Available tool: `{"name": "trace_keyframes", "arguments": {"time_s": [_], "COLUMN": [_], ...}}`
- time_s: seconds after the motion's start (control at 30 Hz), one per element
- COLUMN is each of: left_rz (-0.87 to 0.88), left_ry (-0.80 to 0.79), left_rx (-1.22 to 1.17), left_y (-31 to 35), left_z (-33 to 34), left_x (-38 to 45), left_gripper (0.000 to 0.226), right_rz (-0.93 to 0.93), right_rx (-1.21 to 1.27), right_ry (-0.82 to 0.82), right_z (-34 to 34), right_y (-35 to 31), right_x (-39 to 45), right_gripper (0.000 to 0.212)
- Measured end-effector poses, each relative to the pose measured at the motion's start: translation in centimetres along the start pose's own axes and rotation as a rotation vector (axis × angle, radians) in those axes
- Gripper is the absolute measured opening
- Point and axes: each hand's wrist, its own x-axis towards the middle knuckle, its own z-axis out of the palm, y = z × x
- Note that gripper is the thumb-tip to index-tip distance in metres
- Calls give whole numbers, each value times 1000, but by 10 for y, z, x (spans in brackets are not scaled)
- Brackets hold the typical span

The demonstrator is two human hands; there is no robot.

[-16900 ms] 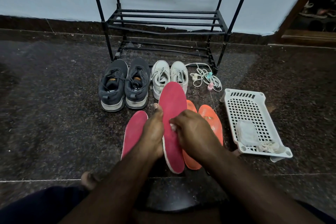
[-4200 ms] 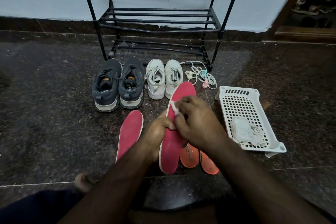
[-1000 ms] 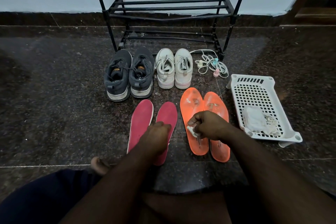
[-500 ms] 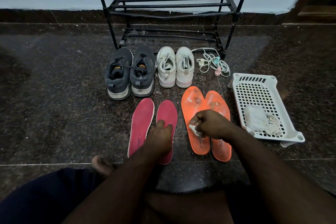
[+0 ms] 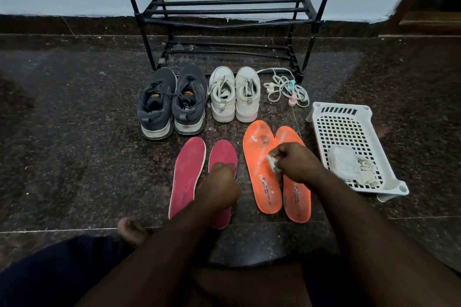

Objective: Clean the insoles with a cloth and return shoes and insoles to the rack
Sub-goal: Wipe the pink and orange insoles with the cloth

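Observation:
Two pink insoles lie side by side on the floor: the left pink insole (image 5: 187,172) and the right pink insole (image 5: 223,154). My left hand (image 5: 219,184) rests on the right one, fingers curled loosely over it. Two orange insoles lie to their right: the left orange insole (image 5: 260,169) and the right orange insole (image 5: 296,197). My right hand (image 5: 296,163) pinches a small white cloth (image 5: 273,163) and holds it over them. Dark grey shoes (image 5: 172,102) and white shoes (image 5: 234,93) stand before the black rack (image 5: 224,10).
A white perforated plastic basket (image 5: 349,129) sits at the right with white cloths (image 5: 349,164) inside. A tangle of pale cords with pastel clips (image 5: 287,90) lies by the rack's right leg. My bare foot (image 5: 129,228) shows at the lower left.
The pink insole I was wiping now lies on the floor beside its mate. My right hand with the cloth has moved over the orange insoles and edged up them.

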Motion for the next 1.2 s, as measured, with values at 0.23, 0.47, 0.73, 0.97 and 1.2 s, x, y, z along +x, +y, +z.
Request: {"name": "trace_keyframes", "arguments": {"time_s": [0.23, 0.47, 0.73, 0.97, 1.2], "left_rz": [-65, -288, -320, -312, -267], "left_ry": [0, 12, 50, -84, -440], "left_rx": [-156, -91, -219, -1164, -1605], "left_y": [49, 77, 78, 66, 36], "left_z": [-1, 15, 19, -21, -70], "left_x": [28, 60, 74, 43, -8], "left_gripper": [25, 60, 66, 49, 50], "right_rz": [44, 55, 40, -1, -186], "right_rx": [119, 138, 138, 343, 683], "right_ry": [98, 84, 106, 139, 235], "right_z": [-12, -13, -16, -22, -32], "right_y": [9, 14, 19, 10, -32], "right_x": [5, 12, 18, 17, -2], "right_gripper": [17, 20, 25, 27, 34]}}
